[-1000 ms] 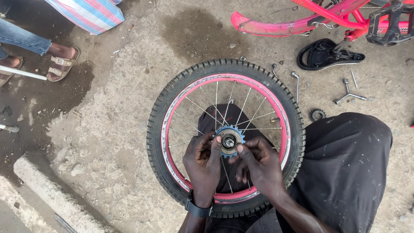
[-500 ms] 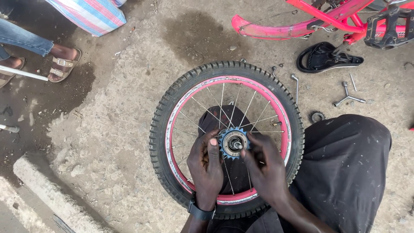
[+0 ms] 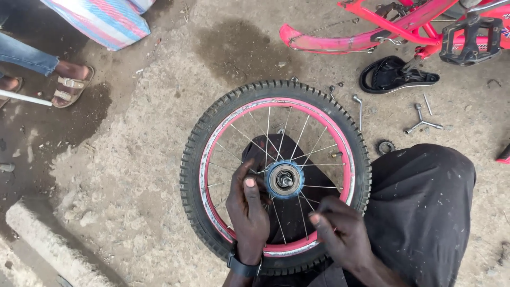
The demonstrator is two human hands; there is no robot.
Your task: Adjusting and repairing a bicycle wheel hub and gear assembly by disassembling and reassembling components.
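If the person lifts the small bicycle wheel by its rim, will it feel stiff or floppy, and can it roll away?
The wheel would probably stay stiff: its pink metal rim is braced by many taut spokes. It looks fairly light for its size, being mostly open space. Lying flat across the person's knee, it should not roll; stood upright on its knobby tyre, it likely would. The left hand rests beside the hub.
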